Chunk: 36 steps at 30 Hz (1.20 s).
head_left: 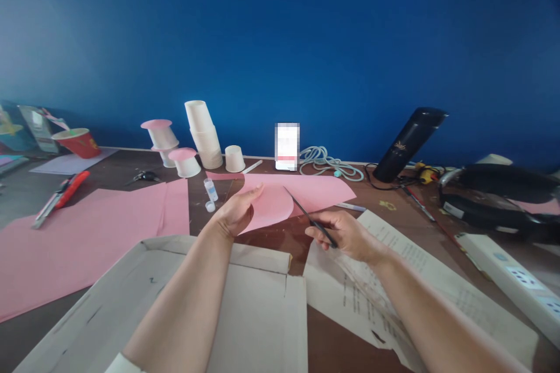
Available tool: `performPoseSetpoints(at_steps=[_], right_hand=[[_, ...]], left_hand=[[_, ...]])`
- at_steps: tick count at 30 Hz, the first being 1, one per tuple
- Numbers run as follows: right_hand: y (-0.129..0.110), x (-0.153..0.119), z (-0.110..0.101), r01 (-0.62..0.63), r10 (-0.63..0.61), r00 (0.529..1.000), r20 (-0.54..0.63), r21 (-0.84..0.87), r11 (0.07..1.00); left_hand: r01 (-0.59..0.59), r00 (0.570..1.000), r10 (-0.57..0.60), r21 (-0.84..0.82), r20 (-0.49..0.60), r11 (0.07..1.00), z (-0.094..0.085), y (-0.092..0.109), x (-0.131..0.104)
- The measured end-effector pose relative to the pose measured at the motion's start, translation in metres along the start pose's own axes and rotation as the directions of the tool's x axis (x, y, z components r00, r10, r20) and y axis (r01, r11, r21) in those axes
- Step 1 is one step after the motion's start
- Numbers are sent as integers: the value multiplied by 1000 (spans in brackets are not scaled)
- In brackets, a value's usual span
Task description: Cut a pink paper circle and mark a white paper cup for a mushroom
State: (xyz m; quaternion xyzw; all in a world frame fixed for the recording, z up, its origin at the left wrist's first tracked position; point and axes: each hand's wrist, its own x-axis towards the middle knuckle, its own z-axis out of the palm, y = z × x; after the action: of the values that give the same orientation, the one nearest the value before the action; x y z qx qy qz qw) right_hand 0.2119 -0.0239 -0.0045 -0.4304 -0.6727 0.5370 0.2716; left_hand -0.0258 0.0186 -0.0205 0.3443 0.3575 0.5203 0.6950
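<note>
My left hand (238,210) grips a sheet of pink paper (271,204) by its left side, with the thumb on top. My right hand (345,234) is closed around the dark handles of a pair of scissors (324,233). Their thin blades point up and left into the sheet, where a curved edge of the paper runs beside them. The far part of the sheet spreads to the right over the brown table. How far apart the blades are, I cannot tell.
White paper cups (205,143) stand stacked at the back, near cups with pink discs (184,155). Pink sheets (109,221) and a red cutter (72,187) lie left. A cardboard tray (262,309) sits in front; printed pages (420,262), a black flask (406,145) and a power strip (503,271) are right.
</note>
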Motion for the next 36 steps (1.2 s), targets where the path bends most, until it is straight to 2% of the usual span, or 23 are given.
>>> performPoseSetpoints(at_steps=[3, 5, 7, 11, 14, 16, 19, 22, 25, 31, 36], right_hand=[[4, 3, 4, 14, -10, 998, -65, 63, 998], [7, 7, 8, 21, 0, 987, -159, 130, 991], [10, 10, 11, 44, 5, 968, -253, 188, 981], [13, 15, 14, 112, -8, 913, -409, 232, 966], [13, 15, 16, 162, -65, 872, -485, 161, 974], [12, 14, 18, 187, -119, 862, -493, 90, 978], [12, 12, 24, 177, -155, 876, -456, 5, 984], [13, 12, 30, 142, -145, 885, -442, -41, 989], [14, 12, 33, 141, -164, 887, -432, -85, 986], [12, 11, 35, 200, -231, 915, -331, -125, 972], [14, 11, 37, 181, -195, 941, -275, -76, 981]], left_hand=[[77, 996, -75, -42, 41, 996, 2, 2, -3], [145, 984, -136, -77, 117, 986, 5, 5, -5], [173, 968, -149, -110, 202, 979, 11, 8, -6], [111, 951, -52, -178, 304, 978, 27, 4, -11], [21, 945, 40, -180, 325, 983, 38, -8, -13], [-61, 959, 107, -181, 262, 982, 42, -17, -12], [-143, 981, 169, -226, 100, 964, 47, -27, -6], [-167, 986, 152, -292, -72, 942, 50, -33, 0], [-174, 972, 107, -340, -208, 924, 54, -36, 2], [-132, 944, -1, -381, -330, 915, 64, -37, -1], [-170, 907, 3, -358, -421, 918, 62, -36, -2]])
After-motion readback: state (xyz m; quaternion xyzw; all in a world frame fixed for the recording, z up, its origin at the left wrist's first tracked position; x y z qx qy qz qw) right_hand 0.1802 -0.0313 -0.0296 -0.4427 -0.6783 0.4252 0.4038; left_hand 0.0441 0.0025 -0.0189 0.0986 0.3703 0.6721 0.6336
